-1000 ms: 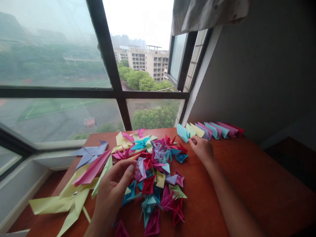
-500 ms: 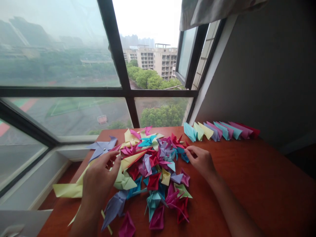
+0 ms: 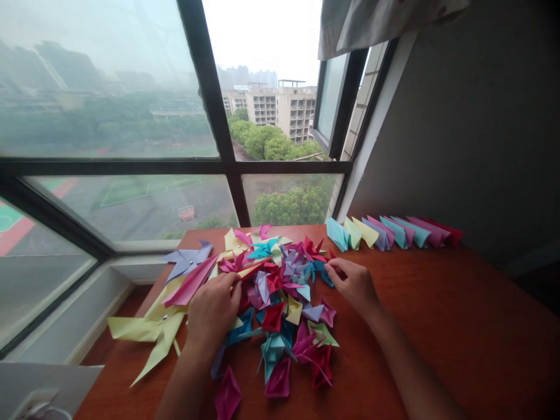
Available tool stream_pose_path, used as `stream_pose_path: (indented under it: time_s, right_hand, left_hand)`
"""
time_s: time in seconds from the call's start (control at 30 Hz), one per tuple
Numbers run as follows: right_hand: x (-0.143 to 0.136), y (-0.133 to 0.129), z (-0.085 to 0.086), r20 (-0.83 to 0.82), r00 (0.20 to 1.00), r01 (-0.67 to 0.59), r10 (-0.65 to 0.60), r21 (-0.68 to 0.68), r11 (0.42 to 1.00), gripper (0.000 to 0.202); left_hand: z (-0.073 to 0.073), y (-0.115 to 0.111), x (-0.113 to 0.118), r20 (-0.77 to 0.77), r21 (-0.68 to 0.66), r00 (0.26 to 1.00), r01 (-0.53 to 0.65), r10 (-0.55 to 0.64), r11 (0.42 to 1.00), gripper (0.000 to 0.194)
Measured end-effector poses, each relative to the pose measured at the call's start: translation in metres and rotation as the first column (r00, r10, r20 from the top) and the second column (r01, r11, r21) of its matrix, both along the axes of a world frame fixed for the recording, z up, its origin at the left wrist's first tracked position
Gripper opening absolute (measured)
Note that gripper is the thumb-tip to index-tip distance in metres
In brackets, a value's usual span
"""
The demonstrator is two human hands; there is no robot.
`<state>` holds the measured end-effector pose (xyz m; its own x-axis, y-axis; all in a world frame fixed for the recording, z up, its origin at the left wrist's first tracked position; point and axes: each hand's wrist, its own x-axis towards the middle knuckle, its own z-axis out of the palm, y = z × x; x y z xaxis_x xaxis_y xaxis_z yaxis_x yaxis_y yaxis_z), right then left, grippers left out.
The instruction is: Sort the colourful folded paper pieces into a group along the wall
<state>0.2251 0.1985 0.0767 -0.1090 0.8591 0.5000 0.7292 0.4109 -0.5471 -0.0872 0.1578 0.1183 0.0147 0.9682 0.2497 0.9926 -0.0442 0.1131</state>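
Wooden table (image 3: 437,326), reddish-brown, lower half of frame. Dark-framed window (image 3: 284,167), upper left to centre; grey wall (image 3: 464,122), upper right. Folded-paper heap (image 3: 273,318), mixed colours, lower centre. Yellow pinwheel (image 3: 161,329), lower left. Row of folded papers (image 3: 381,234), right of centre. Left hand (image 3: 215,309), left of centre: fingers curled, tips against yellow-orange folded paper (image 3: 250,270); grip unclear. Right hand (image 3: 355,286), right of centre: thumb and forefinger nearly together beside blue folded paper (image 3: 324,275); hold undeterminable.
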Motion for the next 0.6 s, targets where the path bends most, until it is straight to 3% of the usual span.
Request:
stream_pose_path:
  time_s: [0.23,0.37,0.43,0.47,0.6]
  right_hand:
    - [0.002,0.0,0.001,0.0,1.0,0.009,-0.009,0.012,1.0,0.023]
    - [0.002,-0.001,0.003,-0.002,1.0,0.008,-0.008,0.001,1.0,0.025]
    - [0.001,-0.002,0.004,-0.001,1.0,0.005,-0.005,-0.006,1.0,0.026]
    - [0.001,-0.002,0.005,-0.003,1.0,0.001,-0.001,-0.007,1.0,0.026]
    - [-0.004,-0.005,0.009,-0.075,0.997,-0.021,0.019,-0.022,1.0,0.026]
  left_hand:
    - [0.005,-0.003,-0.004,0.226,0.183,0.973,-0.08,0.037,0.98,0.018]
    - [0.01,-0.004,-0.006,0.479,0.207,0.877,-0.146,0.029,0.967,0.019]
    - [0.011,-0.005,-0.006,0.655,0.172,0.756,-0.16,0.009,0.972,0.02]
    - [0.012,-0.005,-0.006,0.753,0.143,0.658,-0.158,-0.004,0.977,0.021]
    - [0.016,-0.007,0.003,0.986,0.018,0.164,-0.067,-0.006,0.998,0.027]
